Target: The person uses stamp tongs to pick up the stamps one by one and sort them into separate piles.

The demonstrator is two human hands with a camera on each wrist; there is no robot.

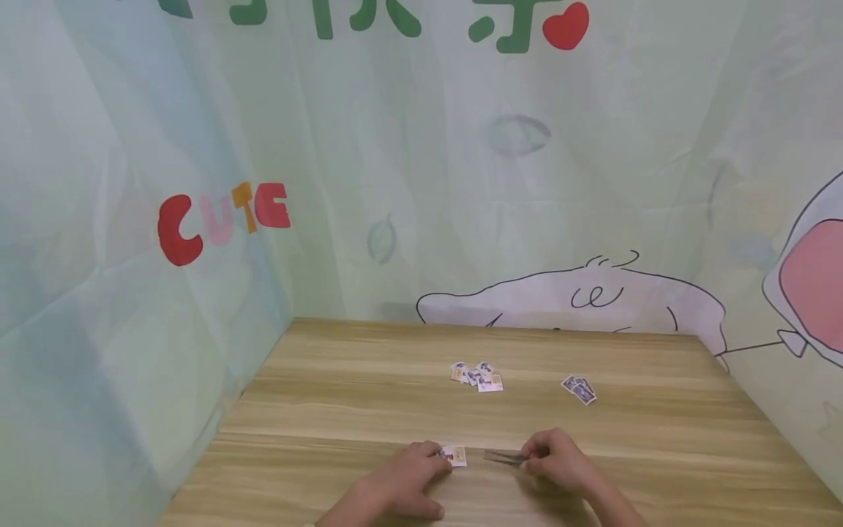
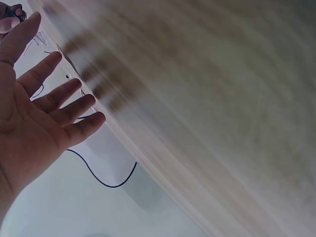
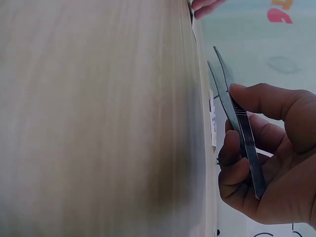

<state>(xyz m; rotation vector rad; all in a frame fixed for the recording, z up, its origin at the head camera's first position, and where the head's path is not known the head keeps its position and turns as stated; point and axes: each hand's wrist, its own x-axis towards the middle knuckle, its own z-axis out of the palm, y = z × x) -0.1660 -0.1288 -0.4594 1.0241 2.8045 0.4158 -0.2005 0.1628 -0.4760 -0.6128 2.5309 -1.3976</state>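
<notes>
On the wooden table lies a small white stamp-like paper piece with a printed picture. My left hand rests at its left side, fingertips touching and partly covering it. In the left wrist view the fingers of that hand are spread and relaxed. My right hand holds metal tweezers just right of the paper piece, tips pointing left and apart from it. The right wrist view shows the tweezers pinched between thumb and fingers, their tips slightly apart with nothing between them.
Farther back on the table lies a loose cluster of several similar paper pieces. A smaller overlapping group of dark-printed pieces is to its right. A printed cloth hangs behind and beside the table.
</notes>
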